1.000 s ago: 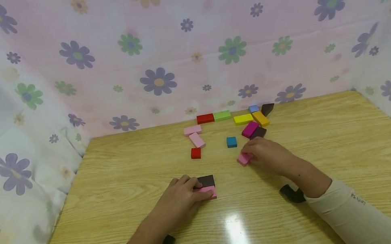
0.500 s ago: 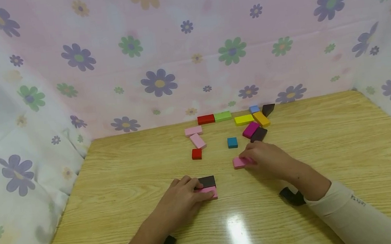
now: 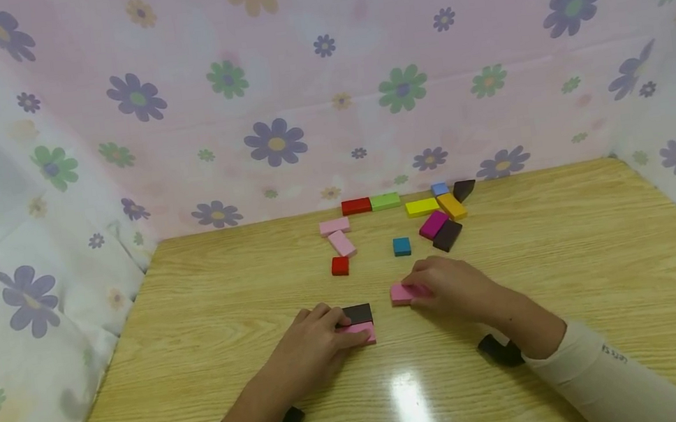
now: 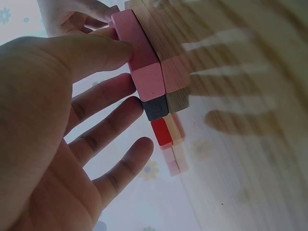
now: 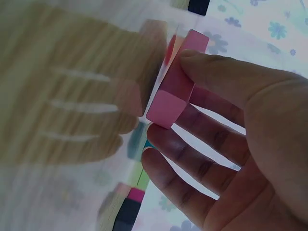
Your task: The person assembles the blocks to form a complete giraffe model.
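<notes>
In the head view my left hand (image 3: 313, 348) holds a pink block (image 4: 139, 45) and a black block (image 3: 358, 314) lying side by side on the table. The left wrist view shows the thumb on the pink block, with fingertips at the far side. To the right, my right hand (image 3: 458, 291) pinches another pink block (image 3: 400, 295) between thumb and fingers. This second block is just right of the held pair, with a small gap between; the fingers cover its right part.
Behind the hands lie a small red block (image 3: 340, 266), a blue block (image 3: 402, 247) and two light pink blocks (image 3: 342, 243). Farther back are a longer red block (image 3: 356, 207), a green one (image 3: 385, 202) and a cluster with a yellow block (image 3: 422, 208). A flowered cloth (image 3: 329, 135) stands behind the table.
My right hand has slid its pink block left and nearer, turning it from slanted to roughly straight. It is now closer to the left-hand pair. The left hand stays in place.
</notes>
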The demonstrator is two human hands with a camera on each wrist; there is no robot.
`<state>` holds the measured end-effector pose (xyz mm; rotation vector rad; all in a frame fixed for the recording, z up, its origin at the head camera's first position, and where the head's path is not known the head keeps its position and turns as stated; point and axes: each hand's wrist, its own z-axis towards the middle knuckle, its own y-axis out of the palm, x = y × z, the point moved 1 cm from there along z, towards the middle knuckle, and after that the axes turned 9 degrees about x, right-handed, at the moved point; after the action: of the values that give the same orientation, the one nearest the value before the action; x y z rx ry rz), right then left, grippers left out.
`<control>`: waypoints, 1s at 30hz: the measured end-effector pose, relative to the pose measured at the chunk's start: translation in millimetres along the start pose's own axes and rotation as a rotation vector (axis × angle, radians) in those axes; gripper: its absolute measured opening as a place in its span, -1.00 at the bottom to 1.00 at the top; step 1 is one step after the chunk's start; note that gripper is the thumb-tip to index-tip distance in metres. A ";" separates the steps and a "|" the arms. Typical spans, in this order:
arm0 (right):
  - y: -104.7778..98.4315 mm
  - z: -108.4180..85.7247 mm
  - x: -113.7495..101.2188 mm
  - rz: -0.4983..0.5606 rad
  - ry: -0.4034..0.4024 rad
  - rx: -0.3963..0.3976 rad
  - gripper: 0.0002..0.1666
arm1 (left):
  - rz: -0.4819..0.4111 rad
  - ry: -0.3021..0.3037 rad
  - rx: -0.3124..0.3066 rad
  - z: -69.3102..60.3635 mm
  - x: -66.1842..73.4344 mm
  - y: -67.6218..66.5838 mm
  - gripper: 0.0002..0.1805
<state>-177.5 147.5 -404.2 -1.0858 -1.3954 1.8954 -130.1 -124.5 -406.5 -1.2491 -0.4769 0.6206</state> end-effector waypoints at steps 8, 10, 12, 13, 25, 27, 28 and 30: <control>6.0 -1.8 -15.5 -0.021 -0.009 -0.015 -0.62 | -0.012 -0.003 0.023 0.1 -0.5 1.2 -0.68; 7.0 -1.8 -18.3 -0.034 0.001 -0.017 -0.60 | -0.014 -0.001 0.029 0.1 -0.6 1.5 -0.68; 7.6 -1.4 -20.5 -0.043 0.013 -0.021 -0.59 | -0.013 0.000 0.031 0.2 -0.6 1.6 -0.68; 7.7 -1.1 -21.5 -0.043 0.022 -0.026 -0.59 | -0.013 0.002 0.033 0.2 -0.6 1.7 -0.68; 10.4 3.5 -28.8 0.024 0.021 -0.052 -0.57 | -0.026 -0.016 -0.002 0.5 -1.2 -0.2 -0.66; 10.7 4.4 -30.3 0.027 0.015 -0.052 -0.56 | -0.028 -0.017 -0.002 0.4 -1.2 0.2 -0.66; 10.9 4.8 -30.9 0.028 0.014 -0.053 -0.56 | -0.030 -0.018 -0.001 0.3 -1.2 0.4 -0.66; 11.0 5.3 -32.2 0.027 0.017 -0.055 -0.56 | -0.034 -0.019 0.000 0.1 -1.3 0.7 -0.66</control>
<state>-164.7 115.5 -404.7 -1.1500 -1.4372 1.8723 -131.2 -125.2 -407.2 -1.2340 -0.5129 0.6037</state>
